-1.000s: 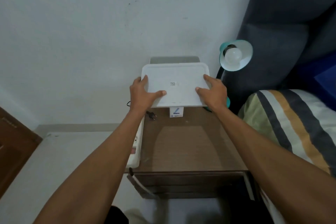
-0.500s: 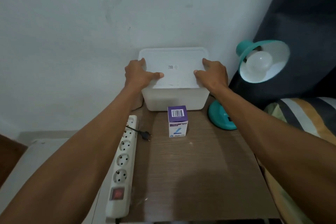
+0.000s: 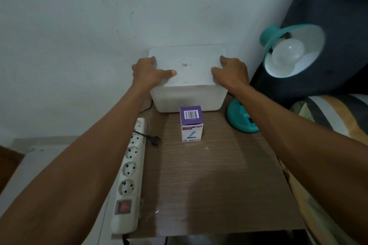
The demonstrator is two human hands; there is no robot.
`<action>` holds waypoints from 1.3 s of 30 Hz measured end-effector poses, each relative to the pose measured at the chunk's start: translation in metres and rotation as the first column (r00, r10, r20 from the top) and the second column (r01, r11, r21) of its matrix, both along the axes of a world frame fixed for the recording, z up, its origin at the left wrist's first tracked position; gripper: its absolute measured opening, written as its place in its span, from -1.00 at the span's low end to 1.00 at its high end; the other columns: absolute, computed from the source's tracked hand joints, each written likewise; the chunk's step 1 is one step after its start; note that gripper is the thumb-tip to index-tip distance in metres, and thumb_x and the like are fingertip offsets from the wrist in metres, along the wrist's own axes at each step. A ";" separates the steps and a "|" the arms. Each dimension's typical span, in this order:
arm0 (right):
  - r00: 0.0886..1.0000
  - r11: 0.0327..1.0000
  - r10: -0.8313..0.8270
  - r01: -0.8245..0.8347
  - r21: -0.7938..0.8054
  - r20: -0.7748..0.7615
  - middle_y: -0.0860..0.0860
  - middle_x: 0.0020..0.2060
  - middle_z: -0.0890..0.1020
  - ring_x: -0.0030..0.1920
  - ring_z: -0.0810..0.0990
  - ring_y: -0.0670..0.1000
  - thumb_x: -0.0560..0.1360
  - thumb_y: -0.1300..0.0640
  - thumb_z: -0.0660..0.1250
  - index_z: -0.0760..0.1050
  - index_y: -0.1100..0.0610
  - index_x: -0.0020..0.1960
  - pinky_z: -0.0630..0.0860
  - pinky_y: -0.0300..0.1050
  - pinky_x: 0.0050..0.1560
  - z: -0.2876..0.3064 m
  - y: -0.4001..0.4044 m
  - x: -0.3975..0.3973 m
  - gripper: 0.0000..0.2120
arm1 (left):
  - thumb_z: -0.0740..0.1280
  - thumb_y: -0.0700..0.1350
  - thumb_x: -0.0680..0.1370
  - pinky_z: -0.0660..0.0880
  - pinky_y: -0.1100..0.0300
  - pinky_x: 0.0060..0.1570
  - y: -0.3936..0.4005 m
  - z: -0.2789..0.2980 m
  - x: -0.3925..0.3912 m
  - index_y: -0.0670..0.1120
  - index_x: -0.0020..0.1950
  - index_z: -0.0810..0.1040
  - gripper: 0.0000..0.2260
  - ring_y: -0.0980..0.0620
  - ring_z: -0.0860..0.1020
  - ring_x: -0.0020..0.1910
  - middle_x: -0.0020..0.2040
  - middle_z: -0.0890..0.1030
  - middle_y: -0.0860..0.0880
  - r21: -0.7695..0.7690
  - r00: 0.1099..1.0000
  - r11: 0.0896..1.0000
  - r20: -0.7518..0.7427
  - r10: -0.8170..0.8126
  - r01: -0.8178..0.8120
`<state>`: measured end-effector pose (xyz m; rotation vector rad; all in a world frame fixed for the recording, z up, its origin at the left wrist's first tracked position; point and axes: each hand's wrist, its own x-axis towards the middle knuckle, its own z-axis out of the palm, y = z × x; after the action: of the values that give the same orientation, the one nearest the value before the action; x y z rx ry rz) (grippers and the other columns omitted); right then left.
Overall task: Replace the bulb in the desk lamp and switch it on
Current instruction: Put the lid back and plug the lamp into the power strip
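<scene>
Below both hands [image 3: 152, 73] [image 3: 231, 74] (each grip clamped on lid [image 3: 187, 65]): bulb box [image 3: 191, 123].

Wood-grain bedside table [image 3: 219, 185] has a white tub [image 3: 189, 99], bulb box [image 3: 191, 123], teal lamp base [image 3: 239, 117], power strip [image 3: 129, 175], loose plug [image 3: 154, 139].

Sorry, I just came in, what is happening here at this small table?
A person holds the flat white plastic lid at both ends, left hand and right hand, on the white plastic box by the wall. The small purple-and-white carton stands unopened on the brown wooden table. The teal desk lamp has its round white bulb in, unlit. The black plug lies loose beside the white power strip.
</scene>
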<state>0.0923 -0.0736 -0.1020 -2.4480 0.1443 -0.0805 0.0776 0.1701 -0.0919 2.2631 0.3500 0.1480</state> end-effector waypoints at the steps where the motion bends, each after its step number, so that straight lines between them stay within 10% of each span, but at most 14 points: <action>1: 1.000 1.000 0.004 -0.004 -0.014 -0.008 0.08 0.48 0.41 0.46 0.35 0.18 0.50 -0.07 0.24 0.27 0.06 0.56 0.38 0.05 0.40 0.000 0.000 0.000 -0.35 | 0.63 0.13 0.38 0.37 0.02 0.40 0.001 -0.001 0.000 -0.07 0.16 0.61 -0.51 -0.18 0.35 0.53 0.35 0.52 -0.11 -0.009 1.000 1.000 -0.009 -0.012 0.012; 9: 0.995 0.978 -0.053 0.068 -0.195 0.081 0.15 0.35 0.44 0.37 0.30 0.23 0.56 -0.06 0.24 0.46 0.09 0.39 0.39 0.11 0.22 0.017 0.012 -0.011 -0.55 | 0.35 0.45 0.22 0.32 -0.06 0.44 0.002 0.011 -0.019 -0.24 0.46 0.47 0.02 -0.24 0.33 0.52 0.50 0.44 -0.21 0.034 0.996 0.996 -0.024 -0.084 0.085; 17: 0.899 0.985 0.172 -0.163 -0.056 0.404 0.06 0.07 0.63 0.12 0.56 0.06 0.56 0.12 0.30 0.59 0.09 0.26 0.51 -0.07 0.03 0.035 0.076 -0.066 -0.71 | 0.34 0.36 0.47 0.23 -0.14 0.54 0.040 -0.016 -0.091 -0.09 0.61 0.31 -0.16 -0.20 0.27 0.56 0.56 0.38 -0.16 0.062 0.990 0.998 0.143 0.011 -0.020; 26: 0.912 0.935 0.353 -0.340 -0.096 0.207 0.12 -0.03 0.70 -0.01 0.65 0.11 0.53 0.18 0.33 0.65 0.16 0.14 0.59 0.04 0.05 -0.018 0.148 -0.144 -0.78 | 0.56 0.31 0.37 0.33 -0.15 0.49 0.075 -0.094 -0.204 -0.01 0.59 0.33 -0.11 -0.12 0.38 0.51 0.51 0.44 -0.11 -0.095 1.000 0.995 0.015 0.026 -0.024; 30: 0.914 0.904 0.406 -0.403 -0.140 -0.012 0.15 0.05 0.69 0.07 0.65 0.15 0.49 0.17 0.40 0.63 0.16 0.16 0.59 0.11 0.10 -0.053 0.164 -0.159 -0.74 | 0.64 0.09 0.38 0.29 0.16 0.42 0.075 -0.112 -0.225 -0.10 0.62 0.28 -0.08 0.00 0.46 0.42 0.46 0.49 -0.03 -0.248 0.998 0.968 -0.055 -0.038 0.023; 34: 0.898 0.880 0.438 -0.438 -0.184 -0.043 0.02 -0.09 0.68 -0.07 0.65 0.05 0.46 0.14 0.42 0.64 0.06 0.02 0.57 -0.04 -0.09 -0.077 0.175 -0.167 -0.86 | 0.61 -0.13 0.44 0.57 0.19 0.10 0.071 -0.125 -0.231 -0.12 0.51 0.42 -0.31 0.35 0.57 -0.04 -0.01 0.59 0.23 -0.356 0.999 0.934 -0.026 -0.019 0.008; 39: 0.913 0.893 0.408 -0.401 -0.203 -0.005 -0.01 -0.07 0.68 -0.09 0.61 0.01 0.53 0.19 0.39 0.64 0.04 0.07 0.56 -0.05 -0.07 -0.090 0.178 -0.164 -0.85 | 0.61 -0.09 0.43 0.62 0.11 0.08 0.070 -0.129 -0.232 -0.04 0.50 0.43 -0.32 0.10 0.66 0.01 0.06 0.66 0.06 -0.363 0.998 0.930 0.046 -0.036 0.050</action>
<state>-0.0715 0.1045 -0.1916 -2.6210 -0.4127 0.0461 -0.1544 0.2400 -0.2208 1.8956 0.2808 0.0945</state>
